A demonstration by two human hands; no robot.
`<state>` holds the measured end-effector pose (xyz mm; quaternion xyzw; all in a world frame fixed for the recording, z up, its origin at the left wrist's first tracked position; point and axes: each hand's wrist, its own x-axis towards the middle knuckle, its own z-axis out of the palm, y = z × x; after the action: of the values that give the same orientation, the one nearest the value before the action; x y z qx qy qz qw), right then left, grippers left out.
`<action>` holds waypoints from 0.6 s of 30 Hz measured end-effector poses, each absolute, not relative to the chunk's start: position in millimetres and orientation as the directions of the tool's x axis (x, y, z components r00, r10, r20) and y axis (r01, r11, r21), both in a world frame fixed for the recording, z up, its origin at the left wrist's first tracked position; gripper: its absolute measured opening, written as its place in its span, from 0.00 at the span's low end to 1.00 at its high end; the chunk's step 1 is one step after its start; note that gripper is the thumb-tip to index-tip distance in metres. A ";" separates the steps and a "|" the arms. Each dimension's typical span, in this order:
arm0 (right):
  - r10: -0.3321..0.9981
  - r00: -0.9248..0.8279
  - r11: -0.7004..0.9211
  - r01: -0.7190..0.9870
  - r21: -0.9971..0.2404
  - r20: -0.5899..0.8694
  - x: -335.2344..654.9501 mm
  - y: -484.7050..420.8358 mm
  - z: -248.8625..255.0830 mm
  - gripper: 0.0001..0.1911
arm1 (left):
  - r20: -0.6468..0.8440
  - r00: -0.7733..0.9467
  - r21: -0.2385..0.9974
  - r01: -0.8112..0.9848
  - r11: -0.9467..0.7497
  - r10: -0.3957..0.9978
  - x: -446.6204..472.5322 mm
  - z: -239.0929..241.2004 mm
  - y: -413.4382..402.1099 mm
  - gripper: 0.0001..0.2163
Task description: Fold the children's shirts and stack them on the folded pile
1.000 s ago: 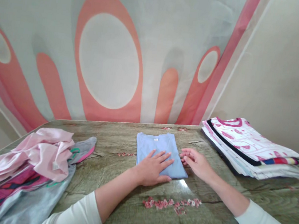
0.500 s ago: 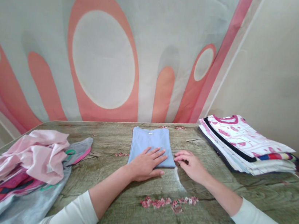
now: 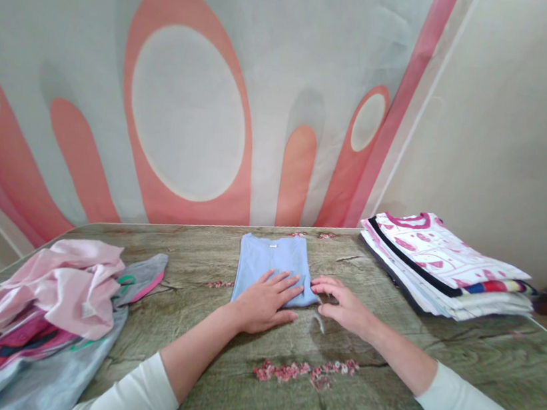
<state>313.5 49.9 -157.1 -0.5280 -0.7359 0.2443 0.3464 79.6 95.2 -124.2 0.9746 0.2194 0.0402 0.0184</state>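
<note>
A light blue shirt [image 3: 267, 254], folded into a neat rectangle, lies on the table with its neckline and small label at the far end. My left hand [image 3: 268, 302] rests flat on its near part, palm down, fingers spread. At the shirt's near right corner is my right hand [image 3: 341, 305], its fingers curled over the edge and its thumb below, with the corner between them. Part of the shirt's front edge is hidden under my left hand.
On the left, a loose heap holds a pink garment [image 3: 87, 275] over grey and magenta ones. A stack of folded clothes [image 3: 448, 255] stands at the back right, a white and pink printed shirt on top. Behind the wood-patterned table [image 3: 209, 385] is a patterned wall panel [image 3: 262, 96].
My right hand has moved slightly left, from beside the shirt onto its near right corner, which now looks a little bent. My left hand stays flat on the shirt.
</note>
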 end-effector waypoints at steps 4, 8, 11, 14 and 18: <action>0.943 -0.223 0.332 0.679 -0.655 0.247 314.1 47.9 -157.3 0.19 | 0.072 0.900 0.051 0.428 -0.903 0.430 79.3 -123.2 95.0 0.26; 0.951 -0.210 0.310 0.690 -0.655 0.228 310.2 46.9 -153.6 0.15 | 0.070 0.900 0.048 0.428 -0.903 0.430 79.3 -123.2 95.2 0.26; 0.958 -0.157 0.280 0.704 -0.653 0.240 305.9 49.9 -154.5 0.11 | 0.070 0.899 0.046 0.429 -0.902 0.432 79.8 -123.6 95.4 0.26; 0.960 -0.109 0.258 0.699 -0.667 0.257 303.3 54.0 -157.4 0.12 | 0.068 0.896 0.047 0.436 -0.899 0.439 80.3 -123.6 95.3 0.26; 0.969 -0.049 0.206 0.697 -0.687 0.242 303.6 55.5 -158.8 0.10 | 0.069 0.895 0.044 0.440 -0.897 0.442 80.1 -123.7 95.2 0.26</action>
<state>303.6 55.5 -158.8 -0.5979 -0.6965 0.1982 0.3437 80.1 95.2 -123.7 0.9732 0.2264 0.0386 0.0138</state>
